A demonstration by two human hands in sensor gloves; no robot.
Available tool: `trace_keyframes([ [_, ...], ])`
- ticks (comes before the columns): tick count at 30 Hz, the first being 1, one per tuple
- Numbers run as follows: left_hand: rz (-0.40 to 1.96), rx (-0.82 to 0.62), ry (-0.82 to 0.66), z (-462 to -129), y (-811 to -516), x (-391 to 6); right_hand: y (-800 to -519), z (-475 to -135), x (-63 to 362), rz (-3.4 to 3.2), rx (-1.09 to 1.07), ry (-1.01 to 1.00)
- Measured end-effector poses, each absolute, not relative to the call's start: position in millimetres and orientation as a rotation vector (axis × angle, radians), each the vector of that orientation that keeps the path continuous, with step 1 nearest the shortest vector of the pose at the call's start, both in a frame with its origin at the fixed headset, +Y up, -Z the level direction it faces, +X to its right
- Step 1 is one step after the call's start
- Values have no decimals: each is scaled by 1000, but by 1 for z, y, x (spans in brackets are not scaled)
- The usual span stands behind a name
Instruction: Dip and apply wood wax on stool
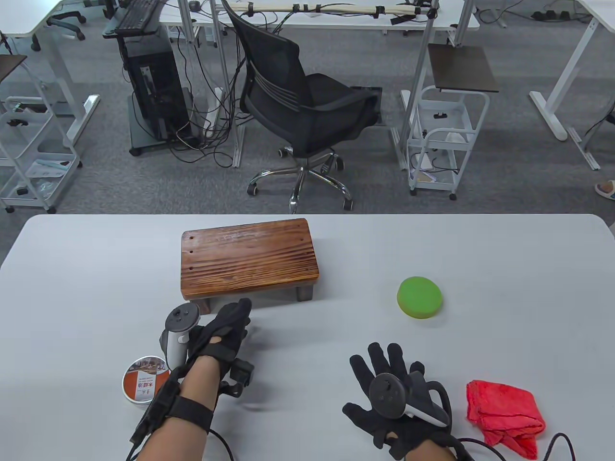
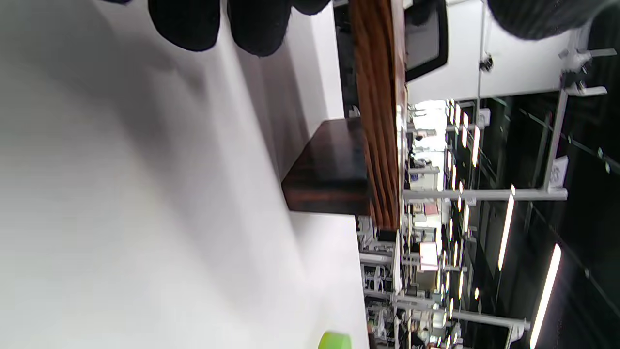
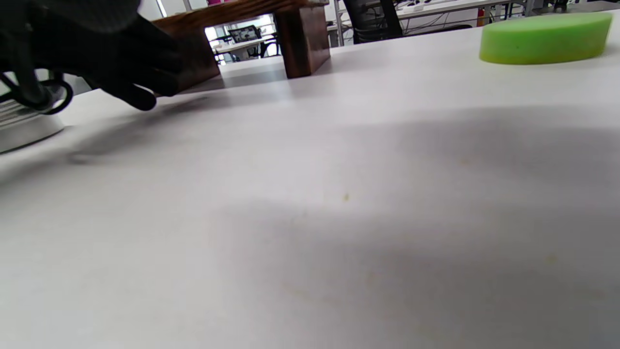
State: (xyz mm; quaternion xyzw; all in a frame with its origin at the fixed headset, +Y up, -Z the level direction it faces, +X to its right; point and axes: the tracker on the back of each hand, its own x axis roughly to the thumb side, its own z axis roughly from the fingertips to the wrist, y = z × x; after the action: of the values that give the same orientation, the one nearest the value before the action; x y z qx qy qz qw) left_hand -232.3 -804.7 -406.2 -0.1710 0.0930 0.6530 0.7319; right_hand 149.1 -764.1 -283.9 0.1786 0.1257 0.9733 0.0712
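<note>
Two gloved hands low on the table, nothing held

Two hands rest near the front edge of the white table (image 1: 504, 269). The left hand (image 1: 223, 333) stretches forward with its fingers extended and close together, fingertips just short of the near left leg of the wooden stool (image 1: 247, 254); it grips nothing. In the left wrist view its fingertips (image 2: 220, 22) hang above bare tabletop, with the stool's dark leg (image 2: 329, 169) and striped plank edge just beyond.

The right hand (image 1: 396, 403) lies palm down, fingers spread wide, flat on the table or just above it, and it too holds nothing.

The stool stands upright on the middle of the table, slightly left, its grained brown top facing up. A round tin of wood wax (image 1: 144, 382), with an orange and white label on its lid, sits closed on the table just left of the left forearm. A green round sponge (image 1: 419, 297) lies flat to the right of the stool, well apart from it and ahead of the right hand; the right wrist view shows it as a low green disc (image 3: 545, 38) on the tabletop. A crumpled red cloth (image 1: 504, 415) lies just to the right of the right hand.
</note>
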Motion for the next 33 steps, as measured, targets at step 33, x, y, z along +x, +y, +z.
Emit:
trace_keyframes([
  [33, 1890, -297, 478, -442, -841, -242, -769, -290, 150, 2835, 552, 531],
])
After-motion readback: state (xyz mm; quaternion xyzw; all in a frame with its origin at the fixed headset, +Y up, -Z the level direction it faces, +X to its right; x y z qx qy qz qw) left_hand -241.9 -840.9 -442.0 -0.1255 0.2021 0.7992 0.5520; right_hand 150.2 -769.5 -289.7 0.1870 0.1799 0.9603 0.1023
